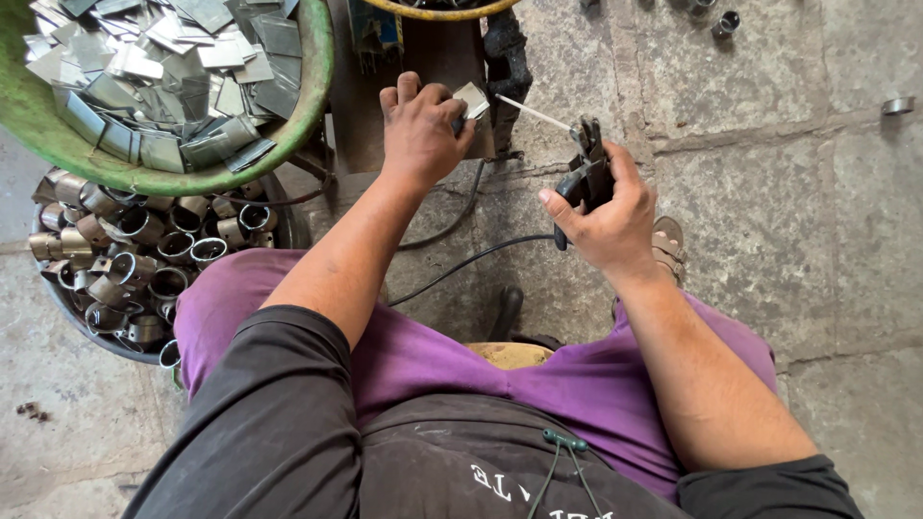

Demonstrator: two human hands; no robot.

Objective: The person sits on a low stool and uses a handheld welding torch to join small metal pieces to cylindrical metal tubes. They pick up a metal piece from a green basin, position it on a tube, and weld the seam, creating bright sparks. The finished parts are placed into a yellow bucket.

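My left hand (pixel 421 130) pinches a small flat metal plate (pixel 472 98) against a dark metal block (pixel 437 58) in front of me. My right hand (pixel 611 216) grips a black electrode holder (pixel 586 173). A thin welding rod (pixel 534 113) is clamped in the holder, and its tip points left at the plate's edge. A black cable (pixel 461 264) runs from the holder across the floor toward my legs.
A green tub (pixel 317 67) at upper left is piled with several flat metal plates. Below it a dark basin (pixel 67 298) holds several short metal pipe pieces. Loose metal rings (pixel 899 104) lie on the stone floor at right. My sandalled foot (pixel 666 245) rests by my right hand.
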